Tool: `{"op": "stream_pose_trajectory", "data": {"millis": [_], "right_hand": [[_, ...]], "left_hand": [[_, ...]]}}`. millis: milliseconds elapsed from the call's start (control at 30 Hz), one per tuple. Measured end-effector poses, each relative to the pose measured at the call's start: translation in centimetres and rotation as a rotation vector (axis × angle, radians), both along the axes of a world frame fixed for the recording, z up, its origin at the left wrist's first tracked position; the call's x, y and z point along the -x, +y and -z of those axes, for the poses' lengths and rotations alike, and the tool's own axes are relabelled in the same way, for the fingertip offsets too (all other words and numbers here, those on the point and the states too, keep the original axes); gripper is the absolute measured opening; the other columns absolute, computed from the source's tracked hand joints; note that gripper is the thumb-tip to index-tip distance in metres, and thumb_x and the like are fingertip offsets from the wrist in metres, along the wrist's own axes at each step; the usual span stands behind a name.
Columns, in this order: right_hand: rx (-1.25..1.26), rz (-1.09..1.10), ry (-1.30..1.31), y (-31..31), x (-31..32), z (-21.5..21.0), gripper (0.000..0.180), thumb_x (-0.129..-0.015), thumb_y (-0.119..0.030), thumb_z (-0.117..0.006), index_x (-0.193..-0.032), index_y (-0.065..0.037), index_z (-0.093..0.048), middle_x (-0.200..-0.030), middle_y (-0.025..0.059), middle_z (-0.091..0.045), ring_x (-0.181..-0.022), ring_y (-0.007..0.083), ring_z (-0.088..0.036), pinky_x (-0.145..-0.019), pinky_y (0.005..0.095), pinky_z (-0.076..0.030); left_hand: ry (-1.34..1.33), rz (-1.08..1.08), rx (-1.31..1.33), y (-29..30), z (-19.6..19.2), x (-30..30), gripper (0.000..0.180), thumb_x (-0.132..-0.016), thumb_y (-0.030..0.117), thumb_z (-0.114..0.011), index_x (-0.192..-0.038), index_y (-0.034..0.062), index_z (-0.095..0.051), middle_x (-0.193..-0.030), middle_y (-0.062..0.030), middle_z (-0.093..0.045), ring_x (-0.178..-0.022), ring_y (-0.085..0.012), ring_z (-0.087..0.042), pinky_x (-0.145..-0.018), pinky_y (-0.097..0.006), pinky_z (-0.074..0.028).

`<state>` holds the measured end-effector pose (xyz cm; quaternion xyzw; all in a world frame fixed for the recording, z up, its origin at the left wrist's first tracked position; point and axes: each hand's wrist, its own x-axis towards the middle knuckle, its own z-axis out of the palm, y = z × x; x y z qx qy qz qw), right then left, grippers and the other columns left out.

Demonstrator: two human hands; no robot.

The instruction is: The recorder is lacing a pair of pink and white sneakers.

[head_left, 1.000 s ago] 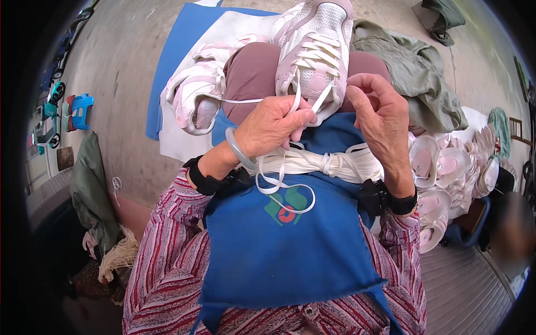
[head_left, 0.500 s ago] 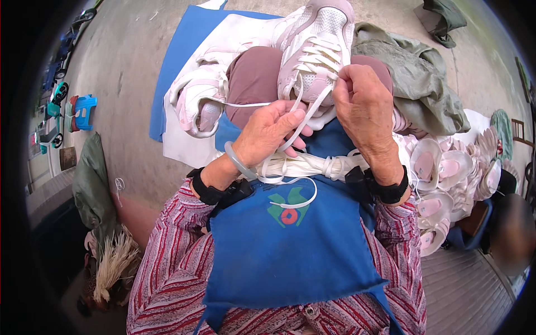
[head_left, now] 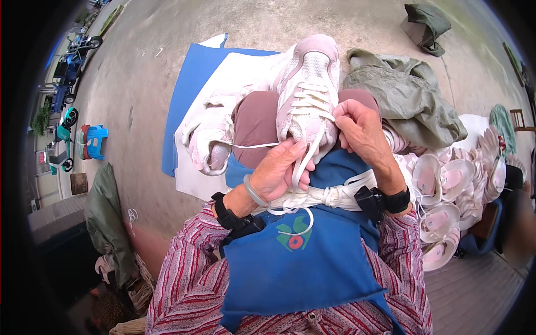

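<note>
A white and pale pink sneaker (head_left: 316,65) rests across my knees with its toe pointing away. A flat white shoelace (head_left: 310,106) criss-crosses its front. My left hand (head_left: 281,169) is closed on loose lengths of that lace, just below the shoe's opening. At the right row of eyelets, my right hand (head_left: 360,129) pinches the lace with thumb and forefinger; the fingertips partly hide the spot. A second pale sneaker (head_left: 207,146) lies at the left, and a strand runs from it to my left hand. A bundle of white laces (head_left: 329,196) lies across my blue apron (head_left: 301,265).
White and blue sheets (head_left: 187,106) lie under the left sneaker. Beyond my right knee is a crumpled grey-green cloth (head_left: 402,95). Many pale shoe uppers (head_left: 441,218) are heaped at the right. A blue stool (head_left: 96,142) and parked scooters stand far left.
The whole view has shifted, so the shoes sit lower in it. My right hand has moved from over the laces to the shoe's right eyelet edge. My left hand is nearer the shoe's opening.
</note>
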<state>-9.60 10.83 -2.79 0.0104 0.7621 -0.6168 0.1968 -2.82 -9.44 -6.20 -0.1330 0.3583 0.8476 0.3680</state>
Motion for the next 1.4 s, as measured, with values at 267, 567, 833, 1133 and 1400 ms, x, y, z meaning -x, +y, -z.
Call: {"op": "stream_pose_trajectory", "data": {"millis": [267, 567, 833, 1133, 1400], "right_hand": [[-0.010, 0.144, 0.271, -0.5, -2.3, 2.3, 0.011, -0.084, -0.006, -0.062, -0.090, 0.002, -0.058, -0.073, 0.0076, -0.057, -0.058, 0.0125, -0.058, -0.052, 0.0288, -0.045], [-0.079, 0.077, 0.443, -0.5, -3.1, 0.7, 0.025, -0.078, -0.004, -0.065, -0.101, 0.001, -0.057, -0.085, 0.0135, -0.055, -0.061, 0.0263, -0.057, -0.059, 0.0338, -0.048], [-0.299, -0.040, 0.664, -0.7, -3.5, 1.5, 0.045, -0.073, -0.001, -0.064, -0.115, -0.001, -0.048, -0.097, 0.0172, -0.050, -0.077, 0.0325, -0.057, -0.066, 0.0387, -0.049], [-0.295, 0.009, 0.761, -1.1, -2.8, 1.2, 0.045, -0.072, 0.009, -0.056, -0.116, 0.002, -0.050, -0.095, 0.0188, -0.056, -0.084, 0.0379, -0.059, -0.071, 0.0400, -0.050], [-0.395, 0.031, 0.852, -0.9, -3.4, 2.2, 0.040, -0.074, 0.002, -0.061, -0.113, 0.002, -0.053, -0.098, 0.0170, -0.055, -0.084, 0.0341, -0.059, -0.072, 0.0387, -0.051]], "left_hand": [[-0.003, -0.030, 0.074, 1.4, -0.4, -0.1, 0.028, -0.099, 0.033, -0.047, -0.106, 0.0061, -0.050, -0.079, -0.0052, -0.060, -0.055, -0.0109, -0.058, -0.046, -0.025, -0.050], [0.018, -0.058, 0.114, 0.5, -0.7, 0.3, 0.027, -0.097, 0.035, -0.052, -0.098, 0.0084, -0.051, -0.074, 0.0011, -0.053, -0.052, -0.0039, -0.048, -0.043, -0.020, -0.039], [0.064, -0.071, 0.160, 1.3, -0.9, 0.8, 0.026, -0.098, 0.031, -0.049, -0.104, 0.0059, -0.052, -0.068, -0.0006, -0.052, -0.050, -0.0087, -0.048, -0.046, -0.024, -0.041], [0.023, 0.024, -0.090, 0.1, -0.1, 1.6, 0.026, -0.100, 0.031, -0.046, -0.101, 0.0058, -0.053, -0.055, -0.0003, -0.047, -0.043, -0.0083, -0.043, -0.042, -0.022, -0.038], [0.031, 0.047, 0.049, 0.5, -1.6, 1.5, 0.033, -0.101, 0.032, -0.043, -0.106, 0.0016, -0.055, -0.064, -0.0030, -0.055, -0.042, -0.0053, -0.040, -0.040, -0.019, -0.035]]}}
